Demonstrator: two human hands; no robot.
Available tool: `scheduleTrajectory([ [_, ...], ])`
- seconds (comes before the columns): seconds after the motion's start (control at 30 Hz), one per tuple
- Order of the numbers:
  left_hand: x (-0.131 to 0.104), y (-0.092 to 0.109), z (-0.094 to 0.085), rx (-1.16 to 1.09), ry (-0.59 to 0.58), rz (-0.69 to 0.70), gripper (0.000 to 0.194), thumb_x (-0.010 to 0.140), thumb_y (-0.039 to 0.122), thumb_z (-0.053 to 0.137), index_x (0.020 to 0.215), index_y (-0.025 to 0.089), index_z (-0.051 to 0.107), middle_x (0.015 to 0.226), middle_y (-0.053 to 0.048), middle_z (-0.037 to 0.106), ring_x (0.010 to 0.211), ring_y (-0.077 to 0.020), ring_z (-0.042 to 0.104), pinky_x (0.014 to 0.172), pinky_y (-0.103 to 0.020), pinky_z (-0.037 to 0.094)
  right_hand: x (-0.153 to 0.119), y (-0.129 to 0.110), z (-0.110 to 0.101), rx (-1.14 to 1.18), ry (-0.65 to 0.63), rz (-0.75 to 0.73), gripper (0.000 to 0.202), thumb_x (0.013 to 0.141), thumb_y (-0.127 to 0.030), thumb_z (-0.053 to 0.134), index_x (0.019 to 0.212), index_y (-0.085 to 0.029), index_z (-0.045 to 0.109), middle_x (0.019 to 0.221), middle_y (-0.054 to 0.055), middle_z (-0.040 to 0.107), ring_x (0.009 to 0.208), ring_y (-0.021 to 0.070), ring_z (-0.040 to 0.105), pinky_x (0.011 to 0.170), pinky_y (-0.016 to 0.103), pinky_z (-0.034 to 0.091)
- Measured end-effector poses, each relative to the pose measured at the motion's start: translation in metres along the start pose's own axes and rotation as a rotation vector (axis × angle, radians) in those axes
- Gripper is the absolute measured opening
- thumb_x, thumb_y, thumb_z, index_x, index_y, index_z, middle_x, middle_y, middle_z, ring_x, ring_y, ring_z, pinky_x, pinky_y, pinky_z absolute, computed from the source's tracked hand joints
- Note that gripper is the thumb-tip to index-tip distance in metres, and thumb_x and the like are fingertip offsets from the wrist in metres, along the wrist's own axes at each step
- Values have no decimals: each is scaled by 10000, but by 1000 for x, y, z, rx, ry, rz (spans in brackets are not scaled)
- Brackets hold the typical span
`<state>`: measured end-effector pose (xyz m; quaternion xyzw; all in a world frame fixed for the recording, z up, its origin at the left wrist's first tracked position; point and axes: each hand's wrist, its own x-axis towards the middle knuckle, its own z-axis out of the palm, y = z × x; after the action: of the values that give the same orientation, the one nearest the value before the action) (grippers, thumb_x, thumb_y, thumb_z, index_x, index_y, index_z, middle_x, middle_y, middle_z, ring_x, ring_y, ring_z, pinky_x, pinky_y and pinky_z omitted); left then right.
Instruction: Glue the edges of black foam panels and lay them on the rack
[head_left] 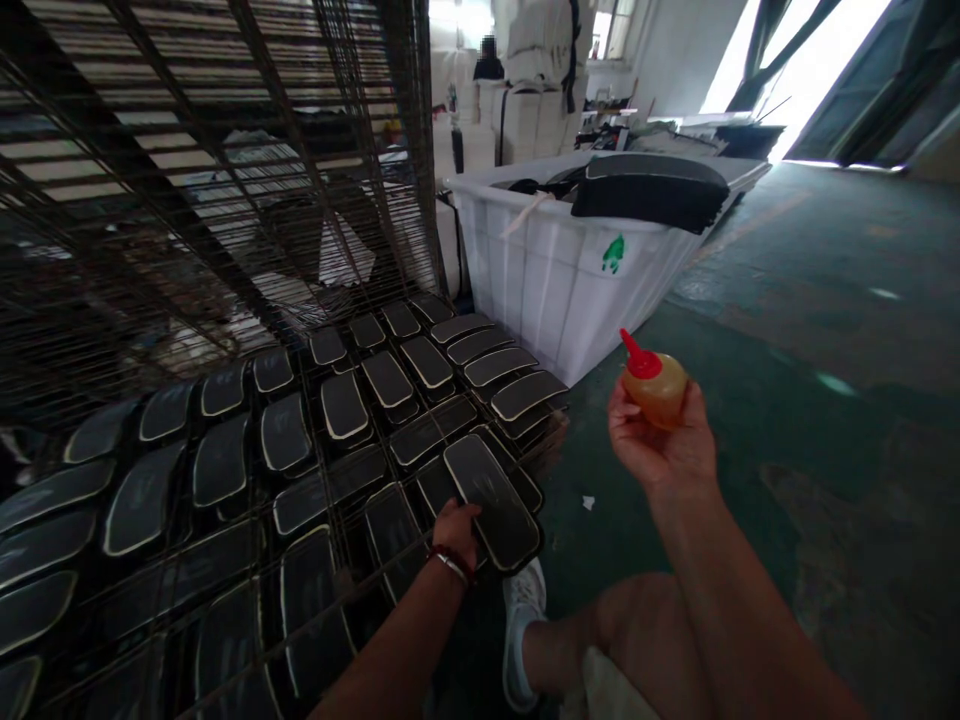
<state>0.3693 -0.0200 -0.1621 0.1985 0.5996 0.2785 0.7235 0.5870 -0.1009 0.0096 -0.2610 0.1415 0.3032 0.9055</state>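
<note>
My left hand (456,535), with a dark red bead bracelet at its wrist, grips the left edge of a dark curved panel (495,505) with a pale rim. That panel lies tilted over others at the right end of a wire rack (330,540). My right hand (667,440) is wrapped round a squeeze bottle (664,392) of amber liquid with a red nozzle cap, which points up and to the left. The bottle is to the right of the rack, above the green floor.
Many similar panels (289,430) lie in rows on the rack, with a wire grid (225,180) behind. A large white bin (555,270) holding dark pieces is ahead. A white shoe (525,610) is beside the rack. A scrap (589,502) lies on the floor.
</note>
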Motion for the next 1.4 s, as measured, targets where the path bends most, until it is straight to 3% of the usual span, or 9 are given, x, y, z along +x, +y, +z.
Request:
scheduleTrajectory([
  [0.2,8,-12,11,30,26,4,226,707,-23,660,766,191,617,696,-4,664,563,-142,588,586,-258,435,1,-1,1,-3,18,-3,378,1065,-497,466,1195,-195,652,1005,66,689,755,199,683,397,187,507],
  [0.33,14,-7,14,1,23,22,232,715,-36,633,784,185,629,721,-12,677,614,-149,616,633,-264,462,2,-2,-1,-18,-3,-3,378,1066,-489,455,1166,-191,664,992,65,689,755,194,686,391,184,512],
  [0.6,29,24,23,-138,76,-13,253,742,-53,607,782,194,574,679,22,594,549,-135,547,589,-261,454,4,1,0,-49,24,4,395,1056,-500,443,1143,-192,675,981,66,686,721,186,690,373,189,511],
  [0.77,50,60,36,-325,102,-31,232,845,-36,565,905,183,616,831,-23,661,729,-158,658,731,-307,568,5,5,0,-38,20,8,355,1057,-480,454,1167,-217,666,974,56,683,732,190,694,377,206,531],
  [0.87,67,84,43,-391,124,-27,180,948,90,610,1105,164,656,993,-48,699,835,-171,680,754,-328,593,6,7,0,-46,26,12,353,1060,-470,446,1147,-224,684,969,58,688,724,188,689,364,209,531],
  [0.97,82,102,52,-429,162,-30,257,999,271,644,1230,158,649,1136,-73,694,904,-178,686,765,-340,607,7,9,1,-59,35,16,361,1069,-470,428,1132,-231,692,966,54,696,714,183,689,357,210,528],
  [1.1,96,110,64,-468,215,-31,319,1000,323,654,1283,177,644,1229,-94,680,986,-201,694,810,-364,618,10,9,2,-48,48,17,347,1070,-458,438,1138,-233,694,972,42,700,722,183,699,358,212,527],
  [1.4,124,108,82,-525,306,-33,343,993,325,665,1314,205,642,1310,-104,658,1081,-228,684,874,-396,614,16,7,2,-60,72,40,373,1072,-460,429,1142,-215,702,964,54,688,730,186,694,367,210,527],
])
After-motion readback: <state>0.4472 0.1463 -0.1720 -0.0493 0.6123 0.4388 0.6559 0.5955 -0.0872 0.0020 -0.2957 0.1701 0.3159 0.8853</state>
